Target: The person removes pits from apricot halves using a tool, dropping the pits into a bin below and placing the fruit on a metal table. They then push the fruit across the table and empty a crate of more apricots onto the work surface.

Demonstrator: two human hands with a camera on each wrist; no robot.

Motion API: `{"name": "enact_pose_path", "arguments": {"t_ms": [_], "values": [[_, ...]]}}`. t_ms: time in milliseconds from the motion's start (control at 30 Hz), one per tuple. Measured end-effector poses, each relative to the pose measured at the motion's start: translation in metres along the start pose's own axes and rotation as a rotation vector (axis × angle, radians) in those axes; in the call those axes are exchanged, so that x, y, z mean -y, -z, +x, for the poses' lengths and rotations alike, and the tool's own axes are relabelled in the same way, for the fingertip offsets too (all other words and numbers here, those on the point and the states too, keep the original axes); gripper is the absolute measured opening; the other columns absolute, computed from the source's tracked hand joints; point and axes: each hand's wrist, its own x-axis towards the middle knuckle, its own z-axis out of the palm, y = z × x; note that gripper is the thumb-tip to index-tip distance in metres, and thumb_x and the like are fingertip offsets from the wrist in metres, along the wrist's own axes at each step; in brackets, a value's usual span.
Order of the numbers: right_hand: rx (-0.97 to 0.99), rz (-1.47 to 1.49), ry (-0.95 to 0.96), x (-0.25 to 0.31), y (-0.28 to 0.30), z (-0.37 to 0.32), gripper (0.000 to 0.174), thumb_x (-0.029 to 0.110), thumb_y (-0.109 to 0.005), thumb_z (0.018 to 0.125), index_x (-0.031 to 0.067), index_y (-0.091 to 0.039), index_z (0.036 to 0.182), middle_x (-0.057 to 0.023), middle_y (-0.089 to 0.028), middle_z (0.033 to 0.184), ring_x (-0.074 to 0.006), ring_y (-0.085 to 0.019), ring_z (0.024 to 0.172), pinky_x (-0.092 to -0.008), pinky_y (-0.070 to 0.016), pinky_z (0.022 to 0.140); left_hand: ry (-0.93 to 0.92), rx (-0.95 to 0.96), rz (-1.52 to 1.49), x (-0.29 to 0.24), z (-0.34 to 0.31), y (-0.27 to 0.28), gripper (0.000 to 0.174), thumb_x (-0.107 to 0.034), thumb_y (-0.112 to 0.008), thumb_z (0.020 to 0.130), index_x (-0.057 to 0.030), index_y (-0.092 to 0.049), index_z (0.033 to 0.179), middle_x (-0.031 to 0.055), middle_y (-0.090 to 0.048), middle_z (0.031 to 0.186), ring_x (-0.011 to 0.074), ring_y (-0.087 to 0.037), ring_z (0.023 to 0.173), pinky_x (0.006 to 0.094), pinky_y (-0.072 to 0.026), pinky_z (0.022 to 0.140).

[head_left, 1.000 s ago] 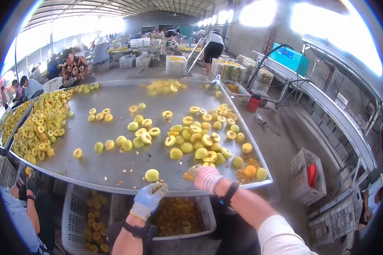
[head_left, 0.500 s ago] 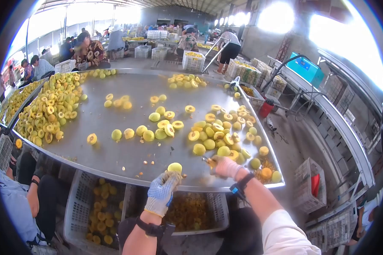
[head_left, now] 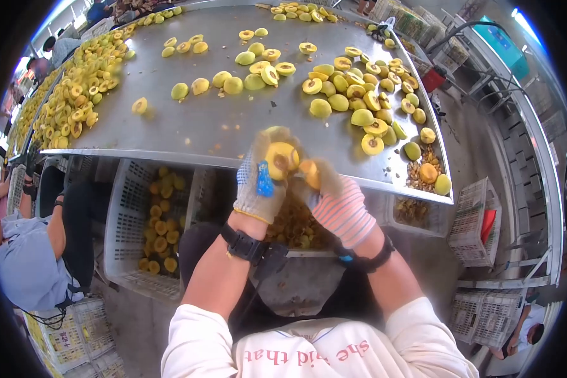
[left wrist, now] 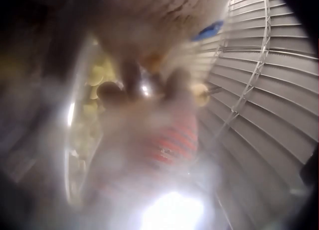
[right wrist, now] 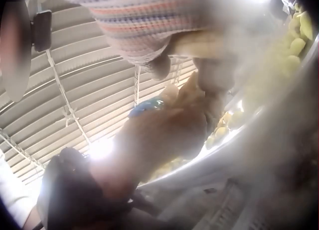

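Over the table's front edge, my gloved left hand (head_left: pixel 258 179) holds a peach half (head_left: pixel 282 157), its yellow cut face and brown middle turned up. My right hand (head_left: pixel 344 208), in a striped glove, grips a small tool by its yellowish handle (head_left: pixel 309 171) right beside the fruit. The handle (right wrist: pixel 197 45) also shows under the striped glove in the right wrist view; its working end is hidden by the fingers and blur. Many peach halves (head_left: pixel 362 118) lie on the metal table (head_left: pixel 195 129) ahead of my hands. In the left wrist view the striped glove (left wrist: pixel 172 140) is blurred.
A large heap of peach halves (head_left: pixel 75 101) covers the table's left side. Below the front edge stand a crate of fruit (head_left: pixel 123 233) and a bin of scraps (head_left: pixel 293 220). Pits and scraps (head_left: pixel 422 170) lie at the right corner. A person in blue (head_left: pixel 28 258) sits at left.
Both hands have come back from the tabletop and met at the front edge. The left hand has brought a peach half with it, and the right hand's tool is now at the fruit. The view has tilted down.
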Motion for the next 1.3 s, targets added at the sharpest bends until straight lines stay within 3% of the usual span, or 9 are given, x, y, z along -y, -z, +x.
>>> {"name": "enact_pose_path", "arguments": {"t_ms": [133,367,433,533,667,767,900,1000,1300], "values": [[0.199,-0.25,-0.112,-0.009,-0.001,-0.006,0.044,0.035,-0.069,0.087,0.0051,-0.053,0.113,-0.0157,-0.069,0.081,-0.0366,-0.068,0.072,-0.0445,-0.0532,0.059,0.276,-0.004,-0.433,-0.004,0.0,-0.01,0.047,-0.046,-0.053,0.099,-0.0019,-0.063,0.113,0.0175,-0.067,0.104,0.0297,-0.065,0.094,0.0406,-0.0553,0.085],[0.508,-0.211,-0.322,-0.013,-0.007,0.001,0.045,0.02,-0.068,0.08,0.0051,-0.053,0.12,-0.0182,-0.068,0.091,-0.0378,-0.067,0.084,-0.0433,-0.0533,0.071,0.13,-0.07,0.033,0.007,0.002,-0.015,0.044,-0.04,-0.054,0.099,0.0012,-0.062,0.111,0.0136,-0.067,0.099,0.0218,-0.065,0.083,0.0326,-0.0547,0.076],[0.542,-0.166,-0.357,-0.01,-0.008,0.001,0.04,0.022,-0.066,0.084,0.0041,-0.053,0.116,-0.0188,-0.069,0.091,-0.038,-0.068,0.085,-0.0442,-0.0539,0.071,0.306,-0.064,-0.209,0.0,0.0,-0.016,0.037,-0.034,-0.053,0.101,-0.0001,-0.063,0.11,0.0081,-0.066,0.098,0.0164,-0.063,0.084,0.0274,-0.0513,0.076],[0.471,-0.071,-0.309,-0.021,-0.025,-0.009,0.038,0.023,-0.066,0.085,0.0025,-0.053,0.114,-0.0206,-0.069,0.092,-0.0391,-0.067,0.088,-0.0447,-0.0538,0.072,0.352,-0.147,0.034,0.0,0.006,-0.018,0.041,-0.035,-0.051,0.101,0.0032,-0.062,0.111,0.0153,-0.068,0.096,0.0228,-0.066,0.074,0.0329,-0.0546,0.069],[0.35,0.19,-0.303,-0.026,-0.016,-0.011,0.041,0.022,-0.071,0.083,0.0017,-0.056,0.115,-0.0209,-0.069,0.091,-0.0382,-0.067,0.087,-0.0435,-0.0533,0.073,0.189,-0.002,0.14,-0.002,0.007,-0.017,0.043,-0.037,-0.05,0.102,0.0027,-0.062,0.113,0.0143,-0.068,0.096,0.0219,-0.067,0.078,0.0323,-0.0554,0.073],[0.249,0.607,-0.284,-0.025,-0.022,-0.015,0.043,0.019,-0.074,0.081,0.0028,-0.057,0.117,-0.0149,-0.067,0.085,-0.0283,-0.067,0.074,-0.0384,-0.0535,0.068,-0.004,0.001,0.156,0.014,0.001,-0.016,0.042,-0.036,-0.051,0.102,0.0022,-0.063,0.113,0.0123,-0.069,0.093,0.0209,-0.067,0.079,0.0313,-0.0559,0.074],[0.627,0.895,-0.625,-0.002,0.007,-0.012,0.039,0.019,-0.072,0.082,0.0019,-0.056,0.114,-0.0046,-0.061,0.075,-0.0109,-0.054,0.05,-0.0268,-0.0463,0.046,0.17,0.075,0.199,-0.01,0.0,-0.014,0.035,-0.031,-0.055,0.101,0.0022,-0.065,0.107,0.0106,-0.07,0.086,0.0187,-0.067,0.071,0.0299,-0.0559,0.064],[0.723,1.045,-0.716,-0.007,0.006,-0.016,0.031,0.017,-0.072,0.082,0.0029,-0.057,0.105,-0.0036,-0.058,0.068,-0.011,-0.05,0.045,-0.0264,-0.0425,0.04,0.18,0.213,0.456,-0.017,0.004,-0.012,0.039,-0.036,-0.054,0.101,0.0017,-0.065,0.104,0.0117,-0.069,0.085,0.0201,-0.067,0.069,0.0308,-0.0558,0.063],[0.898,1.369,-0.58,-0.025,0.017,-0.015,0.015,0.013,-0.068,0.079,0.0061,-0.057,0.087,-0.0005,-0.05,0.06,-0.0092,-0.041,0.041,-0.0239,-0.0311,0.038,0.348,0.097,-0.39,-0.018,-0.003,-0.025,0.063,-0.061,-0.046,0.097,-0.0001,-0.063,0.104,0.0148,-0.068,0.091,0.0236,-0.066,0.077,0.0325,-0.0552,0.066]]}}
